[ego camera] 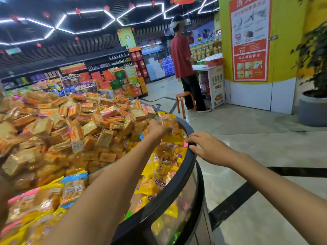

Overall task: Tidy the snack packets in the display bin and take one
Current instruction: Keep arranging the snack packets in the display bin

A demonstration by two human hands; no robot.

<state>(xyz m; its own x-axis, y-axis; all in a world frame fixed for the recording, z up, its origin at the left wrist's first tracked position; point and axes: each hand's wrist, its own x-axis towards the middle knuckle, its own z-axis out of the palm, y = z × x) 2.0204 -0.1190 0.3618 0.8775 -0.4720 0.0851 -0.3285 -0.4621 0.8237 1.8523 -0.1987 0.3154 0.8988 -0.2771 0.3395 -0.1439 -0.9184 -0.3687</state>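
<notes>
Snack packet — clear-fronted, yellow-edged — pinched in left hand just above yellow packets heaped against far inner edge of round display bin, right hand resting loosely spread and empty on bin's black rim.

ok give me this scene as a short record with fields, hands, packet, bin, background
left hand: reaching into the bin, gripping a yellow snack packet lifted above the pile
right hand: resting on the black bin rim, fingers spread, holding nothing
bin contents: yellow packets near the rim, orange wrapped packets heaped behind a clear divider
background: person in red shirt by a counter, orange stool
</notes>
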